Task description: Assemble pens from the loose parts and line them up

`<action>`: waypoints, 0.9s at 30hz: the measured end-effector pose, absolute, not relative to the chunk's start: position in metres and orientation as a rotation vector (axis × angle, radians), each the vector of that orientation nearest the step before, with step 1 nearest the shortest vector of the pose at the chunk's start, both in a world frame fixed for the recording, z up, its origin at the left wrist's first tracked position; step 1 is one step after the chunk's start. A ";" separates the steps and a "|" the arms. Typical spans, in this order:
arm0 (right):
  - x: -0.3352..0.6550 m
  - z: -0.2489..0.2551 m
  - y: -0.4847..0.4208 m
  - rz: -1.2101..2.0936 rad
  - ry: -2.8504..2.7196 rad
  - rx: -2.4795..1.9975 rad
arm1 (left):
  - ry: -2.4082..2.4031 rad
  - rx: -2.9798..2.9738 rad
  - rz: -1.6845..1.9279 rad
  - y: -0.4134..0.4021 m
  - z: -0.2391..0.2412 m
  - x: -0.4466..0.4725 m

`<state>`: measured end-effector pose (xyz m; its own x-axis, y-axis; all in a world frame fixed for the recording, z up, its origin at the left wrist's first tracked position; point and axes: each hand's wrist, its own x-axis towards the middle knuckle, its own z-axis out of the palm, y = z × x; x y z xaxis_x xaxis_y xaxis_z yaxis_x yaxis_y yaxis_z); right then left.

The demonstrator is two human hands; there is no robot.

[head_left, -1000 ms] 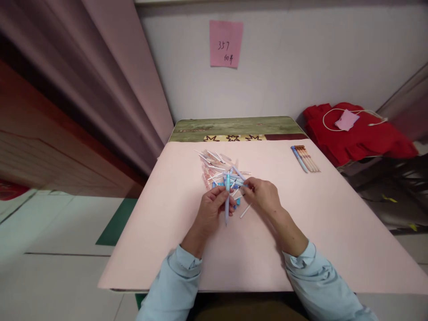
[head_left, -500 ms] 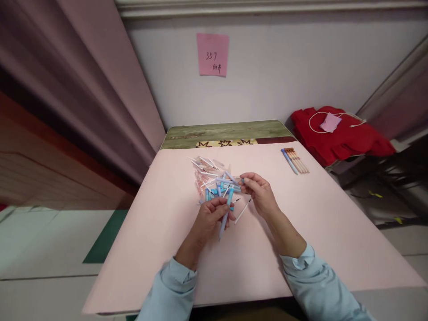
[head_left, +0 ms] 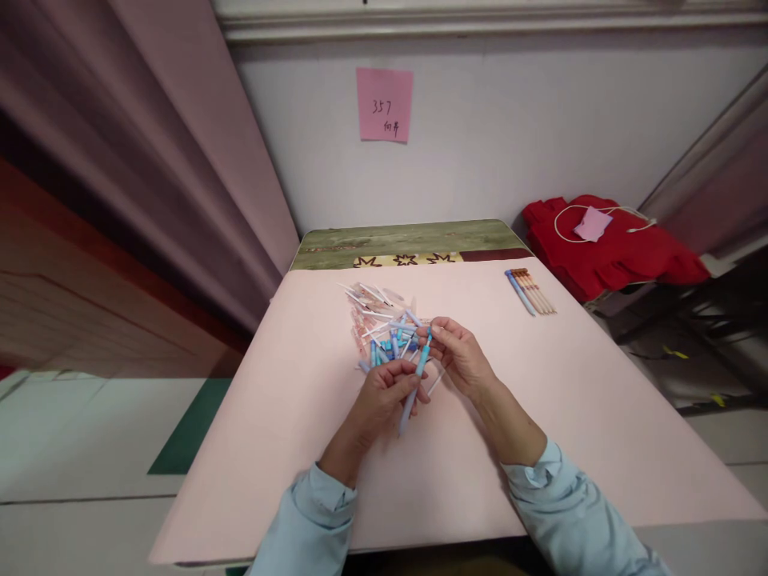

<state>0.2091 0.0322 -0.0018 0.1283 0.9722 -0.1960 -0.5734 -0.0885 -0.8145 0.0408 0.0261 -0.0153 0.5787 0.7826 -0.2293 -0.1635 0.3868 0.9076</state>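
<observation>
My left hand (head_left: 379, 398) is closed around the barrel of a pale blue pen (head_left: 406, 414), which slants with its tip toward me. At the pen's upper end, my right hand (head_left: 461, 360) pinches a small blue pen piece (head_left: 429, 337) between thumb and fingertips. The fingers partly cover that piece, and it appears to meet the pen's end. Just beyond both hands lies a loose pile of pen parts: clear pinkish barrels (head_left: 358, 326), white refills (head_left: 377, 314) with dark tips, and blue parts (head_left: 394, 342).
A neat row of pens (head_left: 533, 293), one blue and several beige with brown tops, lies at the table's far right. Pink paper covers the table (head_left: 288, 448). Red cloth (head_left: 618, 248) with a white cable sits beyond the right edge. A pink note (head_left: 385, 104) hangs on the wall.
My right hand has brought the small blue piece down and inward to the pen's upper end. My left hand has shifted slightly right with the pen.
</observation>
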 end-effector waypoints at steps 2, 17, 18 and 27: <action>0.209 -0.002 0.032 1.395 -0.585 -0.960 | 0.736 0.993 0.679 0.026 -0.015 0.041; 0.210 -0.004 0.030 1.446 -0.700 -0.912 | 0.737 0.993 0.680 0.027 -0.016 0.039; 0.210 -0.005 0.030 1.441 -0.711 -0.918 | 0.734 0.995 0.680 0.027 -0.016 0.039; 0.207 -0.002 0.027 1.437 -0.778 -0.924 | 0.783 0.928 0.870 0.027 -0.014 0.042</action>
<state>0.2067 0.0269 -0.0023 0.0137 0.9953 -0.0957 -0.4645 -0.0785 -0.8821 0.0418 0.0272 -0.0141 0.4330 0.8814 -0.1887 -0.2798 0.3305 0.9014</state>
